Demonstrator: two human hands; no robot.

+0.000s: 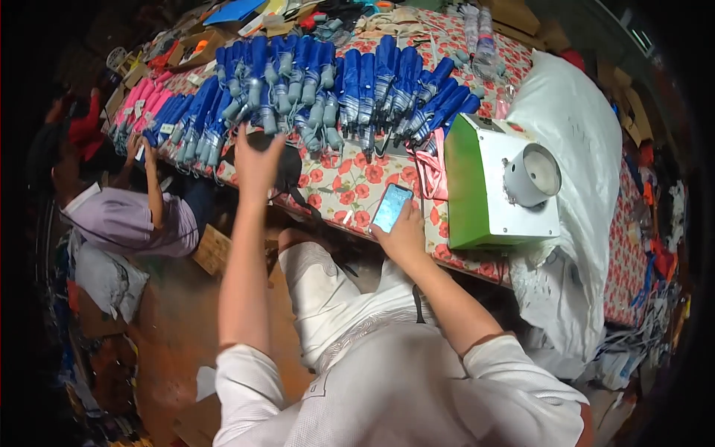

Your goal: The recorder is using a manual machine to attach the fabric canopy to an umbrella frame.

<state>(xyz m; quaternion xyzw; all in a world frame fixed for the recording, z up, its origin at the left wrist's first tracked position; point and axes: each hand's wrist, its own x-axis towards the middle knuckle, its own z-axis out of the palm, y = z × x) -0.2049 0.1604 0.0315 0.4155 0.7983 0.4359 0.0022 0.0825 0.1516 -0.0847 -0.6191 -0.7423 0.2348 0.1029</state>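
My right hand point(404, 232) is closed around a smartphone point(392, 208) with a lit screen, held over the front edge of the table. My left hand point(258, 165) reaches out at the near side of a pile of folded blue umbrellas point(298, 56) with grey handles. Its thumb and fingers are apart and I see nothing held between them; the fingertips are a little blurred. Just right of that hand lies a dark object point(289, 167) with a strap, its kind unclear. More blue umbrellas point(365, 86) lie to the right of the pile, in rows.
A green and white machine point(503, 182) with a round metal cup stands on the flowered tablecloth point(356, 182). Behind it slumps a large white sack point(570, 127). Pink umbrellas point(145, 104) lie at the far left, near another person point(134, 216) who is seated at the table.
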